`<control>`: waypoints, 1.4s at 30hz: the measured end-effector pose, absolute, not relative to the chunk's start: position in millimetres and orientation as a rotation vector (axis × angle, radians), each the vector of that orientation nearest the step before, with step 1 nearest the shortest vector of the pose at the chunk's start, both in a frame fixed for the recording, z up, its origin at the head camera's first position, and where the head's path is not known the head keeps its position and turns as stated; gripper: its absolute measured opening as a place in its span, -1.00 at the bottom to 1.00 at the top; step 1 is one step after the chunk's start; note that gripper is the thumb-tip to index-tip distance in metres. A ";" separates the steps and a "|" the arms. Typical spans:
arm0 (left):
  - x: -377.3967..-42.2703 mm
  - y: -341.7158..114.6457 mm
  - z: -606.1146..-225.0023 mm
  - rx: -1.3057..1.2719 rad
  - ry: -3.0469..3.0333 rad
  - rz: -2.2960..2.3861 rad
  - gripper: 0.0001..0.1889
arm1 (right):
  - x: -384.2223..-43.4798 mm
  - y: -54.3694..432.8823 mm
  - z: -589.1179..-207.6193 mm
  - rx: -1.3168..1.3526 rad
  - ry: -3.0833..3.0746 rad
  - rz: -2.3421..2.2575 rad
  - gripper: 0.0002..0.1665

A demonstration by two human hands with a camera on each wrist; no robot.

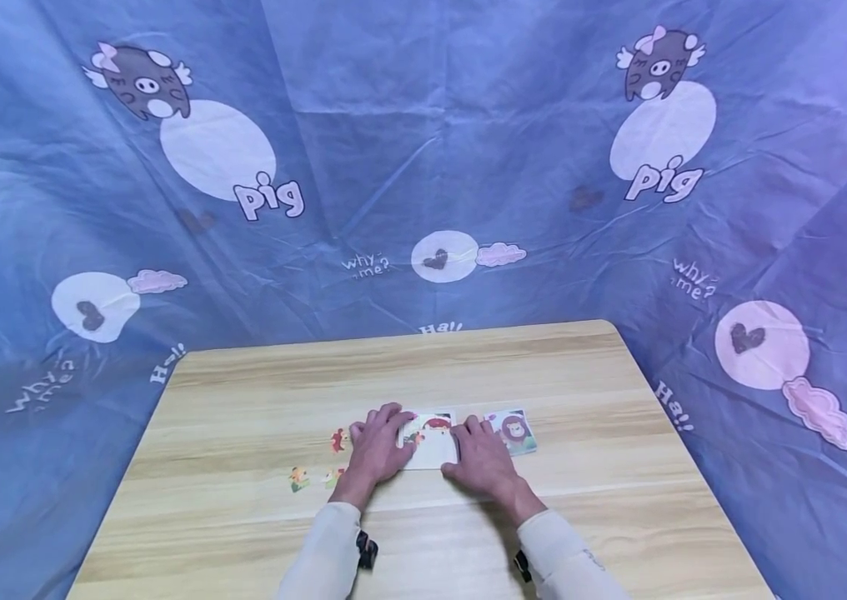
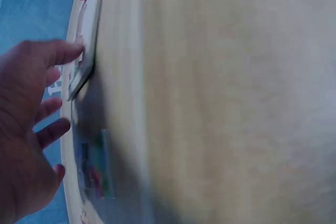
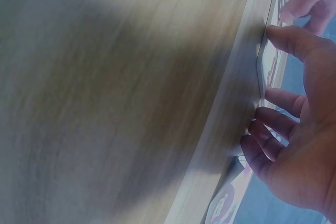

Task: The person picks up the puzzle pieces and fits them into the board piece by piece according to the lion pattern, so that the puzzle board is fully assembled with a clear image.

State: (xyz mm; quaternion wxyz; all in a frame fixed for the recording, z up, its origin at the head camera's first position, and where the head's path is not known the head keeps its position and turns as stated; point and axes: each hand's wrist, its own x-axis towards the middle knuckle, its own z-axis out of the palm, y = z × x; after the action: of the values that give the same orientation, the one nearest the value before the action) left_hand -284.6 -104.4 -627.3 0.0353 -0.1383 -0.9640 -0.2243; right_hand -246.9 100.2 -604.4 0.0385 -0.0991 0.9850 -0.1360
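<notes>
Between the two hands, a thin white puzzle board with a red cartoon picture along its upper part lies on the wooden table. My left hand holds the board's left side, its thumb on the top face and the lower fingers spread off it in the left wrist view. At the right side my right hand grips the board, with the thumb at its near edge and the index finger against its side. A small coloured piece shows on the board near the left thumb.
Several loose animal-picture pieces lie left of the left hand, including a red one and a yellow-and-green one. A lion picture card lies just right of the right hand. Blue printed cloth surrounds the table.
</notes>
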 end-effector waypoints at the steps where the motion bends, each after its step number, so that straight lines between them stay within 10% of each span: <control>1: -285.6 -104.7 -626.8 -0.442 -2.965 -0.690 -0.52 | -246.9 100.5 -604.6 -0.300 3.023 -0.411 -0.15; 15: -282.5 -113.3 -628.8 -0.466 -2.918 -0.660 -0.81 | -246.5 98.2 -603.1 -0.295 3.029 -0.405 -0.13; 42: -296.5 -128.6 -623.7 -0.437 -2.976 -0.729 -0.47 | -253.0 92.0 -605.2 -0.281 3.043 -0.436 -0.15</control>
State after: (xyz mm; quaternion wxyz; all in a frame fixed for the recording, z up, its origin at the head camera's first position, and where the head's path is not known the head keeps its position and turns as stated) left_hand -296.5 -128.6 -623.7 0.0235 -0.1413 -0.9613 -0.2355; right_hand -253.0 92.0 -605.2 0.0274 -0.0911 0.9854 -0.1411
